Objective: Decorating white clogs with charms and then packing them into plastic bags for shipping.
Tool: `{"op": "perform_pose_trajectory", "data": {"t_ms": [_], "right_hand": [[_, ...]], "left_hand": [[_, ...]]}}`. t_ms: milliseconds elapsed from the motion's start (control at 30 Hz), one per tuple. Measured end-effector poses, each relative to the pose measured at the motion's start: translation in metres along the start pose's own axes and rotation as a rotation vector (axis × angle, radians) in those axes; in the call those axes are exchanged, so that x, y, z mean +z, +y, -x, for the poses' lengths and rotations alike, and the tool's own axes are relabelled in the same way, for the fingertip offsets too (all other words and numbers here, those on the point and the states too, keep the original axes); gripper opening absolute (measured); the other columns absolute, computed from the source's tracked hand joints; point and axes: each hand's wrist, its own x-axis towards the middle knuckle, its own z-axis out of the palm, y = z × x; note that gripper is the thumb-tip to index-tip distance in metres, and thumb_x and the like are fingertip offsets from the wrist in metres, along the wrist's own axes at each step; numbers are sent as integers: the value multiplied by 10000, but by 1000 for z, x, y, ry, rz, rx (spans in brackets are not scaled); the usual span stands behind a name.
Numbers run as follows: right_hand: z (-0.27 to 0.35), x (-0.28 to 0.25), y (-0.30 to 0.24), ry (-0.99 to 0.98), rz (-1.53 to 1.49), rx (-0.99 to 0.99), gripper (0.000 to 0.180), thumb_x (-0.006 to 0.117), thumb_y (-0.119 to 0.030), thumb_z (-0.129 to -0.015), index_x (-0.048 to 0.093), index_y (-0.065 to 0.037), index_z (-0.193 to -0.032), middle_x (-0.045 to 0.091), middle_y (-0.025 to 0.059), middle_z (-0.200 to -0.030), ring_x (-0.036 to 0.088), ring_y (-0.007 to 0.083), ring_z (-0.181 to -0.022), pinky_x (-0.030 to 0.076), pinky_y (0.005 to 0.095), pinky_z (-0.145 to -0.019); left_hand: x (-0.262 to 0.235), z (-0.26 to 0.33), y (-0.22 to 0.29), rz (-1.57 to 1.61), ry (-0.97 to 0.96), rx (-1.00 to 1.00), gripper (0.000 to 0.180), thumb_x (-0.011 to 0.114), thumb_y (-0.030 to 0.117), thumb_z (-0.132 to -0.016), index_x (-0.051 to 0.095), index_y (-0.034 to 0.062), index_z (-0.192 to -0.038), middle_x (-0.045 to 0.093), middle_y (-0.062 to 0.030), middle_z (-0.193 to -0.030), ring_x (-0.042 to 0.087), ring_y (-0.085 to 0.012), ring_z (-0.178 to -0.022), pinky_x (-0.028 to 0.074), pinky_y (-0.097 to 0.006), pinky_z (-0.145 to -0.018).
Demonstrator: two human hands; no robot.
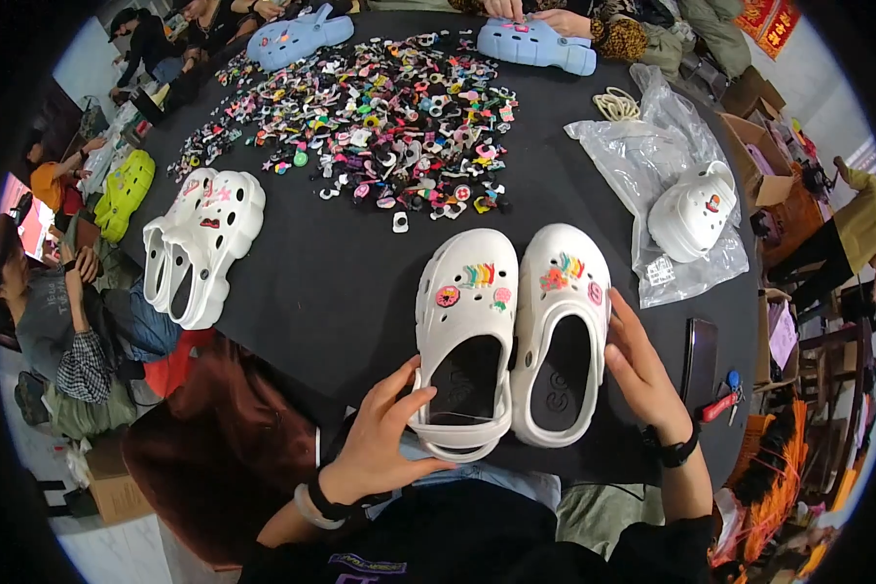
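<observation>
A pair of white clogs [558, 336] is side by side in front of me, toes pointing away, each with rainbow and other coloured charms on its upper. My left hand [384, 428] grips the left clog [465, 282] at its heel, fingers along the outer side and thumb low by the heel strap. Against the outer side of the right clog, my right hand [642, 365] holds with fingers and thumb. Whether the soles touch the table cannot be seen. Beyond the toes lies a wide heap of small colourful shoe charms [399, 127].
Left on the black table [311, 292] is another white clog pair [204, 243]; a yellow-green pair [125, 195] stands farther left. A white clog [691, 214] lies on clear plastic bags [618, 156] at right, near a phone [699, 360] and keys [733, 382]. Other people handle blue clogs [535, 47] opposite.
</observation>
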Motion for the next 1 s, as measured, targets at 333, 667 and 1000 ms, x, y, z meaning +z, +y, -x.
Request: {"op": "perform_pose_trajectory", "data": {"t_ms": [333,667,1000], "right_hand": [[-14,26,-79,7,604,-633,421,750,-71,-711,660,-113,-1120,621,51,-1179,562,236,-974,423,369,-831],[-36,53,-80,-207,52,-584,121,661,-86,-847,662,-23,-951,659,92,-818,628,256,-690,481,339,-599],[-42,66,-69,-368,-319,-270,146,602,-103,-928,648,2,-1019,609,20,-744,505,47,-637,405,218,-556]], "left_hand": [[6,-28,19,55,2,-1,946,901,378,-578,432,69,-1340,263,-218,-1383,405,-352,-1219,392,-432,-997],[-26,-47,55,375,209,102,435,696,-6,-762,553,-25,-1173,664,-133,-1010,606,-271,-951,437,-377,-875],[-14,-68,59,402,277,13,192,638,-109,-808,661,-32,-983,640,-136,-958,625,-168,-874,493,-247,-748]]}}
